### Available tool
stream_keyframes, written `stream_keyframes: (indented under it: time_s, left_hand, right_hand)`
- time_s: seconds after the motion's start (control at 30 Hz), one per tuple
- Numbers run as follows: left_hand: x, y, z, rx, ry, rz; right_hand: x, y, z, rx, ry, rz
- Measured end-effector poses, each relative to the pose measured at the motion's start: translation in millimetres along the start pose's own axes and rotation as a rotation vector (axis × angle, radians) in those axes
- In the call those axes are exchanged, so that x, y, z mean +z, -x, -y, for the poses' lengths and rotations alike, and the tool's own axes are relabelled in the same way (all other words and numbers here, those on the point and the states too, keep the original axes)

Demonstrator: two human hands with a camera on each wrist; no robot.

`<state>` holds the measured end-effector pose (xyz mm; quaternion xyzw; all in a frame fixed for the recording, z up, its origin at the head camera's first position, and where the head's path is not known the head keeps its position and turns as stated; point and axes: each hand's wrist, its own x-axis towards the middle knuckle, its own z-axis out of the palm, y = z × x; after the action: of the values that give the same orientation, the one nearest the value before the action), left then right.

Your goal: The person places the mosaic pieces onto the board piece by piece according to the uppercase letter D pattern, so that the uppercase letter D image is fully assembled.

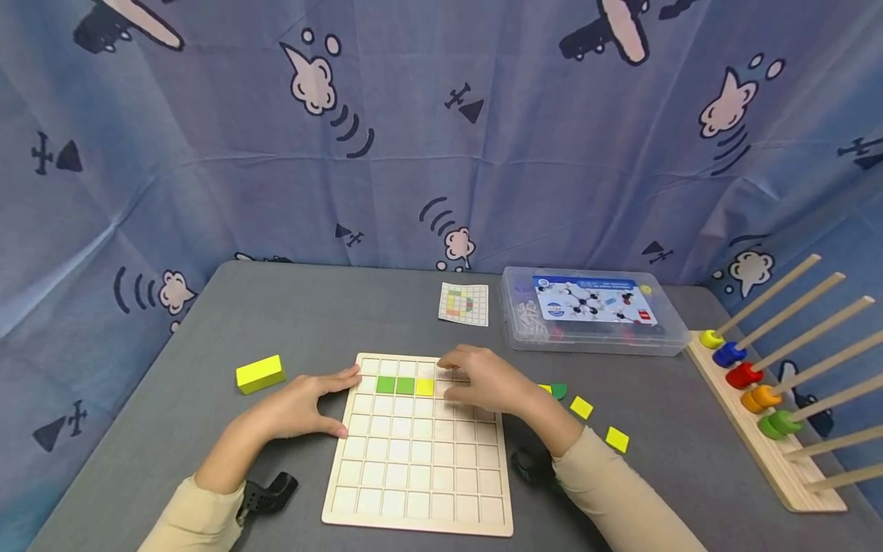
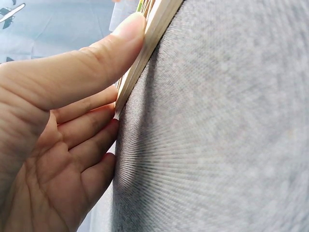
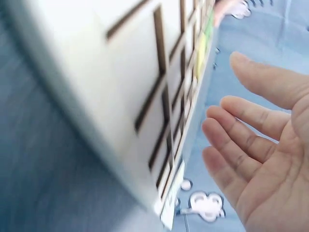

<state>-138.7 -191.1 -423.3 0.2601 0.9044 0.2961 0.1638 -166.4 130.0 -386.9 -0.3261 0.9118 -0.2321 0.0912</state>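
Observation:
A pale wooden grid board (image 1: 408,475) lies flat on the grey table. In one of its upper rows sit two green squares (image 1: 395,385) and one yellow square (image 1: 424,387), side by side. My left hand (image 1: 298,406) rests against the board's left edge; the left wrist view shows its thumb (image 2: 113,48) touching the edge, its fingers extended. Over the board's upper right part hovers my right hand (image 1: 486,379). Between its thumb and loosely bent fingers (image 3: 241,140) nothing shows in the right wrist view, and the hand is apart from the board there.
Loose yellow tiles (image 1: 617,439) and a green piece (image 1: 559,391) lie right of the board. A yellow block (image 1: 260,374) stands at left. Behind are a printed pattern card (image 1: 464,304) and a clear plastic case (image 1: 593,310). A peg stacker (image 1: 766,429) stands far right.

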Motion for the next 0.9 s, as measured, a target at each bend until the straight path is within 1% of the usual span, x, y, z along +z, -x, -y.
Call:
stream_keyframes:
  time_s: [0.17,0.47,0.57,0.67,0.77,0.9]
  left_hand:
    - [-0.2,1.3,0.0,0.011,-0.006,-0.001]
    - [-1.2,1.3,-0.4,0.023,-0.01,0.001]
    - [-0.4,1.3,0.4,0.023,-0.012,0.003]
    - [-0.4,1.7,0.2,0.021,-0.009,0.003]
    - [-0.8,2.5,-0.2,0.021,-0.01,-0.001]
    - [-0.5,2.9,0.1,0.025,-0.014,-0.008]
  right_hand:
    - [-13,22.9,-13,0.041,-0.023,-0.046]
    - [-35,72.5,-48,0.172,-0.025,-0.13]
    - [-42,88.5,-60,0.23,-0.039,-0.127]
    - [-47,99.9,-70,0.284,-0.075,-0.102]
    - [-48,105.1,-79,0.311,-0.103,-0.073]
    - [-47,105.8,-87,0.321,-0.076,-0.059]
